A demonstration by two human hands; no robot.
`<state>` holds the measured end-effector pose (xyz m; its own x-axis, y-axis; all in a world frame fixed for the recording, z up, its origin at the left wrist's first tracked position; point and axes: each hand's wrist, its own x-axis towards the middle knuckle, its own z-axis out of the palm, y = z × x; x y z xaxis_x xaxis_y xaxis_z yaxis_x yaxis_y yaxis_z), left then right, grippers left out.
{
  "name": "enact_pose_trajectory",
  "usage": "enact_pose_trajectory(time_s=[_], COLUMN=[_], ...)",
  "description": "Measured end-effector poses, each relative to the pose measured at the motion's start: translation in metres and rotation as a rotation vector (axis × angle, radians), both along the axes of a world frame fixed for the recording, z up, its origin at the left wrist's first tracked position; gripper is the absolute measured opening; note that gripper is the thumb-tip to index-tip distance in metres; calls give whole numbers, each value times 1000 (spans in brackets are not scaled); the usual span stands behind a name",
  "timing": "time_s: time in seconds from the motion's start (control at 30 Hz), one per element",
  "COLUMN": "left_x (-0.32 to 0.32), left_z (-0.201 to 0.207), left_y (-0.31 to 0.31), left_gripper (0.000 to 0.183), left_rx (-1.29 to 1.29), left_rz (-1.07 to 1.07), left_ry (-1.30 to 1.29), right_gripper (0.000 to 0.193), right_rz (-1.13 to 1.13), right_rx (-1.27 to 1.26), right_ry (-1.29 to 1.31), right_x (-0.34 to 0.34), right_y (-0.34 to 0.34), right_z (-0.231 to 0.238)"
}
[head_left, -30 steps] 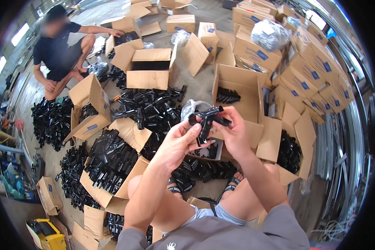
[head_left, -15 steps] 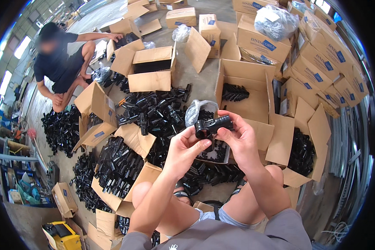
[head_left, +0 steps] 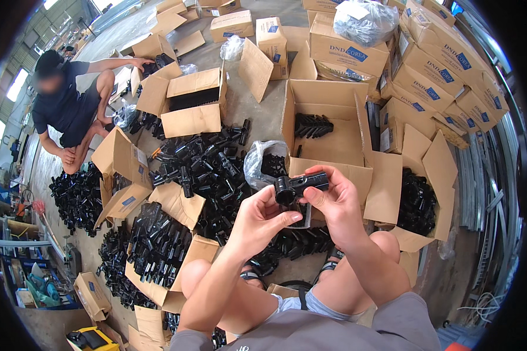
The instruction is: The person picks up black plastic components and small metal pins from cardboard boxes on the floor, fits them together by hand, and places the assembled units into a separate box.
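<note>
A black tubular pipe fitting (head_left: 299,186), with a wide round opening at its left end, is held up in front of me between both hands. My left hand (head_left: 262,217) grips the open end, thumb below and fingers behind. My right hand (head_left: 338,202) pinches the narrower right end between thumb and fingers. Partly hidden behind the hands is a small container lined with a clear plastic bag (head_left: 257,165), holding small black pieces (head_left: 273,165). Just beyond stands a large open carton (head_left: 329,90) with several stacked black fittings (head_left: 313,126) inside.
Loose black fittings (head_left: 208,161) cover the floor ahead and left. Open cartons of fittings stand left (head_left: 202,248) and right (head_left: 417,202). Closed boxes (head_left: 433,70) are stacked at the far right. Another person (head_left: 70,102) squats at far left, one arm reaching into a carton.
My view has shifted, so the surroundings sit further left. The fitting has tilted in my hands, its round opening now facing me more. Both hands still hold it.
</note>
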<state>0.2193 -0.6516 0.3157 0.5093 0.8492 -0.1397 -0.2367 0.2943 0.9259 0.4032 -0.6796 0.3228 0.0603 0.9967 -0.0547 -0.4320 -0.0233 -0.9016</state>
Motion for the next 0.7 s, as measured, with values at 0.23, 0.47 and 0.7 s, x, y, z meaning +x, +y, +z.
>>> enact_pose_trajectory(time_s=[0.23,0.47,0.7], left_x=[-2,-18,-87], left_z=[-7,-7,14], left_y=[-7,-12,38], left_gripper=[45,38,25], left_rx=[-140,-62,215], left_rz=[23,89,428], left_ry=[-43,-42,138], right_gripper=[42,46,37], right_rz=[-60,-6,30], right_rx=[-17,13,-237], right_ry=[26,-28,-339], right_x=[-9,-26,4], right_y=[-4,-7,33], right_z=[-9,-15,-36])
